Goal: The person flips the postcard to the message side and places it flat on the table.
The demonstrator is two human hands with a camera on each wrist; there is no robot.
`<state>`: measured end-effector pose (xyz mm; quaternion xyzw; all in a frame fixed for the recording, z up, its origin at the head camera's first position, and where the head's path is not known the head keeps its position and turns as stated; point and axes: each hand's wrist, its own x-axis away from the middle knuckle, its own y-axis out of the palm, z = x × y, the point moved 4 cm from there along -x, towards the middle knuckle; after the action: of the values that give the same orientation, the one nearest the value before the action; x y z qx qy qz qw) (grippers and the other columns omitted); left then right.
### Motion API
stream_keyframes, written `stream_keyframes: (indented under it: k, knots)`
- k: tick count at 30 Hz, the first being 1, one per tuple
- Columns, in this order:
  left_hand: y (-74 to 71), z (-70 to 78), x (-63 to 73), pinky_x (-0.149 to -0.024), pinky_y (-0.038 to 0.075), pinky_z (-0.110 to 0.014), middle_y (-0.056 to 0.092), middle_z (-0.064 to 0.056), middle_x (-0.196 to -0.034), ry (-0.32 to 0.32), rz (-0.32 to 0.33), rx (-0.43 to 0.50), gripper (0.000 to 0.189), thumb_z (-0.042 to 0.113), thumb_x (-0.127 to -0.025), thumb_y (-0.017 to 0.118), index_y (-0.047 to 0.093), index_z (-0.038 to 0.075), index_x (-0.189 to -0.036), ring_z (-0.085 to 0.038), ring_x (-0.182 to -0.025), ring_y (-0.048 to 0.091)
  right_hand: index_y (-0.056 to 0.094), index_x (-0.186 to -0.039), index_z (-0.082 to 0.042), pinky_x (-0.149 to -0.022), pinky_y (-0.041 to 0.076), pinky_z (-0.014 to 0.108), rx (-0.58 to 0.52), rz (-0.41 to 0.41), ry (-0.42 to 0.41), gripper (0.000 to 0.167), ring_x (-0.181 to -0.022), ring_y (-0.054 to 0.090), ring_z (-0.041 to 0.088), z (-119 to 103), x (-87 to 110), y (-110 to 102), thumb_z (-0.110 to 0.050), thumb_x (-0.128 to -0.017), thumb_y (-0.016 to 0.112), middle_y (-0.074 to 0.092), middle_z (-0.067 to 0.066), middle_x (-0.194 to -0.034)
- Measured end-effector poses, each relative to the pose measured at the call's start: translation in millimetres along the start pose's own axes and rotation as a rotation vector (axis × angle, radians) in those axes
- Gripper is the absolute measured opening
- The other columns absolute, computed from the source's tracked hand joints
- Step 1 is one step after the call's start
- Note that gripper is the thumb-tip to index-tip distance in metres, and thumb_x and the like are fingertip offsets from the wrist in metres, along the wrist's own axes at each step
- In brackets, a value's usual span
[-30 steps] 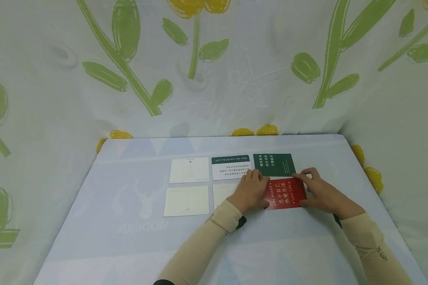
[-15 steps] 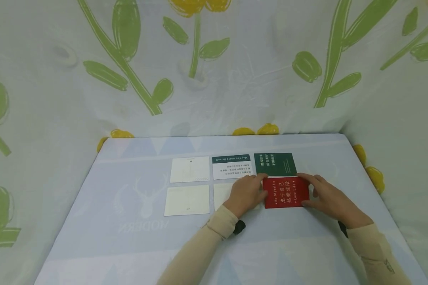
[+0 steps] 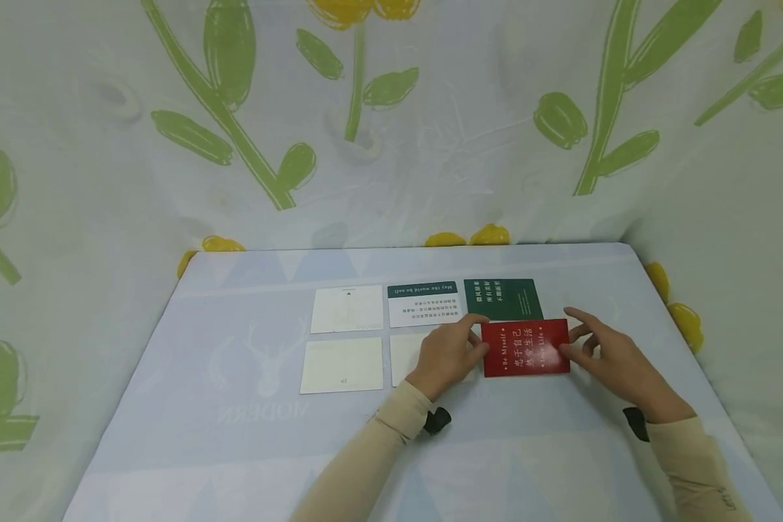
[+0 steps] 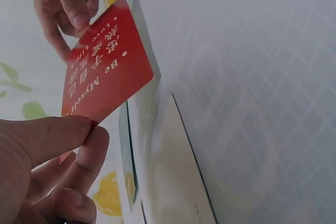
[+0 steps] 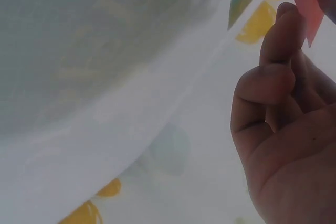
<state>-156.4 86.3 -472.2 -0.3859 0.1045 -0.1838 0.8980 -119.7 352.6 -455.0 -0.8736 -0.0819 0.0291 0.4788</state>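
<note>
A red card (image 3: 525, 335) with white lettering is raised off the table, between both hands. My left hand (image 3: 445, 357) pinches its left edge between thumb and fingers; the left wrist view shows this grip on the red card (image 4: 107, 72) closely. At the opposite edge, my right hand (image 3: 613, 366) holds it with the thumb on the printed face and fingers behind. Just beyond lies a dark green card (image 3: 512, 301). Partly covered by the left hand is a cream card (image 3: 404, 355) on the table.
A white card with a green band (image 3: 424, 308), a white card (image 3: 347, 312) and another cream card (image 3: 341, 365) lie flat in rows to the left. The pale blue table (image 3: 202, 435) meets a flower-patterned cloth (image 3: 463, 167) at its back and sides.
The red card, earlier low beside the green one with both hands at its edges, has come up off the table. My left hand now pinches it, and the right hand has shifted slightly rightward.
</note>
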Motion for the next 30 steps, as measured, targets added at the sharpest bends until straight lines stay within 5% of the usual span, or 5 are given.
stream_keyframes:
  k: [8, 18, 30]
  knots:
    - [-0.2, -0.6, 2.3, -0.054, 0.045, -0.019, 0.075, 0.006, -0.096, -0.035, 0.030, 0.043, 0.037, 0.027, -0.097, 0.069, 0.064, 0.017, -0.132, -0.003, -0.068, 0.055, 0.058, -0.135, -0.001, -0.063, 0.050, 0.029, -0.047, -0.010, 0.052, 0.052, -0.092, 0.059, 0.026, 7.9, 5.7, 1.0, -0.030, -0.095, 0.074, 0.067, 0.012, -0.108]
    - [-4.1, 1.4, 4.3, -0.061, 0.045, -0.019, 0.073, 0.006, -0.096, -0.034, 0.073, 0.071, 0.027, 0.031, -0.101, 0.061, 0.076, 0.013, -0.114, -0.003, -0.076, 0.056, 0.064, -0.126, -0.003, -0.062, 0.048, 0.030, -0.051, 0.015, 0.071, 0.042, -0.091, 0.056, 0.026, 4.8, 5.7, -2.2, -0.032, -0.096, 0.071, 0.067, 0.010, -0.103]
    - [-7.2, 6.4, 7.6, -0.055, 0.045, -0.022, 0.069, 0.011, -0.087, -0.048, 0.024, 0.210, 0.031, 0.035, -0.103, 0.054, 0.073, 0.014, -0.115, -0.005, -0.072, 0.055, 0.068, -0.116, -0.005, -0.061, 0.049, 0.026, -0.040, 0.120, -0.001, 0.030, -0.085, 0.057, 0.022, -1.0, 7.3, -11.3, -0.027, -0.097, 0.071, 0.069, 0.010, -0.102]
